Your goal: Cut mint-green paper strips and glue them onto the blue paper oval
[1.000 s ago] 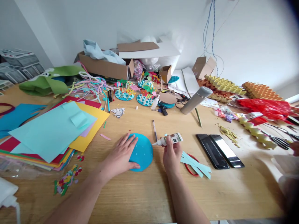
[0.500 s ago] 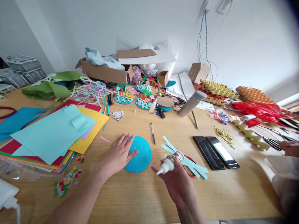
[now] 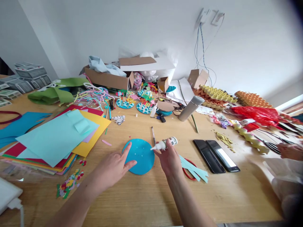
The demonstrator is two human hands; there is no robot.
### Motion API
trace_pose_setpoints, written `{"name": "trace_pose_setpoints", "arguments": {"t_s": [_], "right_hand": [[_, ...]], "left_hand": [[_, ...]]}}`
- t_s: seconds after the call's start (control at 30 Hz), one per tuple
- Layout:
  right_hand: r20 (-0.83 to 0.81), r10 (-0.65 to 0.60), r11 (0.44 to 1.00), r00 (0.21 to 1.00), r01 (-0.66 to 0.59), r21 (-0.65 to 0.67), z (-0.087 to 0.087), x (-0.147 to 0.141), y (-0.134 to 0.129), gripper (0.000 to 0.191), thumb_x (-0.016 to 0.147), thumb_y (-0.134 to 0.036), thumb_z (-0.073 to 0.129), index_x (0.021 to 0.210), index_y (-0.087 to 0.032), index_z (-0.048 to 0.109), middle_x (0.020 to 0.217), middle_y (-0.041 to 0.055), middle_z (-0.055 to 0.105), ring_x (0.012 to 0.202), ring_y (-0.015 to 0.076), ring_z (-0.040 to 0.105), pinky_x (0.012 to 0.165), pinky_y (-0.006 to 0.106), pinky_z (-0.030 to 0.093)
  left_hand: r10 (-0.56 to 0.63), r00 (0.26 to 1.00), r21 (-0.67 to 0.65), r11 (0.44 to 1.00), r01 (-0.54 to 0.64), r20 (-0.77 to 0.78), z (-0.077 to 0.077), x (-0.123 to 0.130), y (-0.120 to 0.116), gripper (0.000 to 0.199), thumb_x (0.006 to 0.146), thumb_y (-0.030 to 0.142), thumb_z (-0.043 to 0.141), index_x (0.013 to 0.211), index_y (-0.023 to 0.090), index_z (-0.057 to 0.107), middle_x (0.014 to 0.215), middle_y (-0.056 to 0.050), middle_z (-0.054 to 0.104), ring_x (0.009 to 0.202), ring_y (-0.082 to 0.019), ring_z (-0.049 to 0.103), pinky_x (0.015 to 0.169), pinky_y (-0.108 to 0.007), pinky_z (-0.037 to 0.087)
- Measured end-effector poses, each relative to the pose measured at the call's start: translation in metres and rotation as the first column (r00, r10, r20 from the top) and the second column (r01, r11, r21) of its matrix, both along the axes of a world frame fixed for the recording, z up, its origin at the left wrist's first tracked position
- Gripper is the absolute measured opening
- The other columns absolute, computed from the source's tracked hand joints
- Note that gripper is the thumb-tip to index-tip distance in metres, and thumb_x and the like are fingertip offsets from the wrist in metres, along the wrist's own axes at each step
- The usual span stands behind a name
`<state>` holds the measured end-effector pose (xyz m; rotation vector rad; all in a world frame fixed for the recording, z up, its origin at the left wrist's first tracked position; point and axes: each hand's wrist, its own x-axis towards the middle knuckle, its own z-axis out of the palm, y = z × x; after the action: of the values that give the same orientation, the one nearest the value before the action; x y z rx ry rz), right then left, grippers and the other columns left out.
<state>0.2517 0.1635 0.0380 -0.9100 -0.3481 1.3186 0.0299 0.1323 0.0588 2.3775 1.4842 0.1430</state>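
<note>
A round blue paper disc (image 3: 139, 159) with several small white dots on it lies flat on the table. Across its left edge rests my left hand (image 3: 115, 165), index finger and thumb stretched out and touching the disc. My right hand (image 3: 169, 160) grips a small white glue bottle (image 3: 169, 143), tilted so its nozzle points left, just above the disc's right edge. Whether the tip touches the paper I cannot tell. Behind the bottle lies a pen (image 3: 153, 134). To the right of my right hand, light-blue paper strips (image 3: 195, 168) partly cover red-handled scissors (image 3: 186, 172).
Coloured paper sheets (image 3: 56, 135) are stacked at left, near paper scraps (image 3: 69, 183). Two phones (image 3: 216, 156) lie at right. A grey flask (image 3: 190, 108) stands behind them. Finished-looking paper fish crafts (image 3: 144, 107) sit at the back. Another person's hand (image 3: 290, 151) shows at far right.
My right hand has moved the glue bottle up and left, bringing its nozzle to the disc. My left hand has slid down-left, with its index finger now pointing out over the disc.
</note>
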Motion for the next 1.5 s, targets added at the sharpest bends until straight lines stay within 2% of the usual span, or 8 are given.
{"name": "trace_pose_setpoints", "arguments": {"t_s": [0.07,0.2,0.3,0.37,0.57,0.83,1.13,1.5], "right_hand": [[0.019,0.032,0.998,0.999,-0.032,0.048,0.001,-0.005,0.021,0.03,0.064,-0.04,0.083,0.077,-0.022,0.061,0.072,-0.0033,0.066,0.075,0.0171,0.065,0.067,0.031,0.055],[0.015,0.064,0.993,0.998,-0.065,0.098,0.004,-0.014,0.042,0.033,0.06,-0.04,0.084,0.077,-0.022,0.062,0.073,-0.0036,0.067,0.076,0.0165,0.066,0.073,0.031,0.054],[0.058,0.084,0.992,0.995,-0.089,0.09,0.003,-0.011,0.03,0.033,0.062,-0.042,0.083,0.079,-0.022,0.063,0.075,-0.0026,0.067,0.078,0.0175,0.066,0.071,0.032,0.054],[0.108,0.073,0.994,0.991,-0.081,0.069,-0.001,-0.004,0.014,0.031,0.065,-0.042,0.082,0.08,-0.022,0.064,0.076,-0.0022,0.067,0.079,0.0175,0.066,0.071,0.031,0.053],[0.211,0.012,0.999,0.977,-0.021,0.04,-0.009,0.005,-0.017,0.029,0.068,-0.043,0.08,0.081,-0.022,0.065,0.078,-0.0021,0.064,0.079,0.0164,0.065,0.068,0.029,0.051],[0.232,0.157,0.987,0.96,-0.157,-0.015,-0.003,-0.007,-0.033,0.027,0.076,-0.045,0.074,0.084,-0.021,0.063,0.08,0.0001,0.061,0.078,0.0176,0.062,0.068,0.032,0.05],[0.721,0.083,0.955,0.687,-0.262,0.139,-0.003,-0.012,-0.014,0.024,0.085,-0.043,0.065,0.087,-0.02,0.058,0.079,0.0014,0.06,0.075,0.0168,0.056,0.07,0.03,0.046],[0.896,0.009,0.906,0.444,-0.383,0.181,-0.035,-0.017,-0.017,0.014,0.086,-0.031,0.063,0.089,-0.02,0.055,0.081,0.0026,0.06,0.073,0.0175,0.056,0.065,0.031,0.044]], "left_hand": [[-0.015,1.0,-0.227,0.974,0.02,0.024,0.015,-0.001,-0.015,0.067,0.096,0.055,0.026,0.151,0.017,0.018,0.104,-0.014,0.072,0.098,-0.03,0.067,0.08,-0.04,0.049],[0.049,0.996,-0.325,0.946,-0.022,0.077,0.027,-0.004,-0.026,0.054,0.09,0.043,0.052,0.139,0.022,0.043,0.104,-0.009,0.071,0.1,-0.027,0.065,0.084,-0.039,0.048],[0.092,0.984,-0.172,0.983,-0.065,0.153,0.015,-0.01,-0.016,0.014,0.087,0.021,0.057,0.1,0.02,0.063,0.102,-0.006,0.068,0.099,-0.022,0.062,0.087,-0.037,0.048],[0.022,0.981,-0.04,0.999,-0.014,0.191,0.001,-0.013,-0.009,0.011,0.087,0.013,0.055,0.089,0.019,0.064,0.106,-0.006,0.066,0.104,-0.021,0.059,0.093,-0.038,0.047],[-0.155,0.965,0.084,0.987,0.14,0.21,-0.028,-0.007,-0.015,0.015,0.085,0.015,0.06,0.097,0.021,0.067,0.119,-0.007,0.063,0.119,-0.026,0.054,0.1,-0.045,0.046],[-0.061,0.994,0.148,0.988,0.047,0.088,-0.036,-0.009,-0.003,0.011,0.084,0.018,0.064,0.095,0.014,0.066,0.123,-0.014,0.062,0.119,-0.031,0.056,0.097,-0.048,0.049],[-0.036,0.982,0.322,0.946,-0.025,0.184,-0.047,-0.006,0.0,0.004,0.085,0.017,0.063,0.087,0.016,0.061,0.115,-0.011,0.063,0.125,-0.031,0.049,0.1,-0.05,0.047],[-0.166,0.895,0.341,0.94,0.016,0.415,-0.047,-0.002,-0.007,0.008,0.085,0.018,0.063,0.078,0.017,0.062,0.087,-0.005,0.062,0.093,-0.021,0.053,0.082,-0.039,0.05]]}}
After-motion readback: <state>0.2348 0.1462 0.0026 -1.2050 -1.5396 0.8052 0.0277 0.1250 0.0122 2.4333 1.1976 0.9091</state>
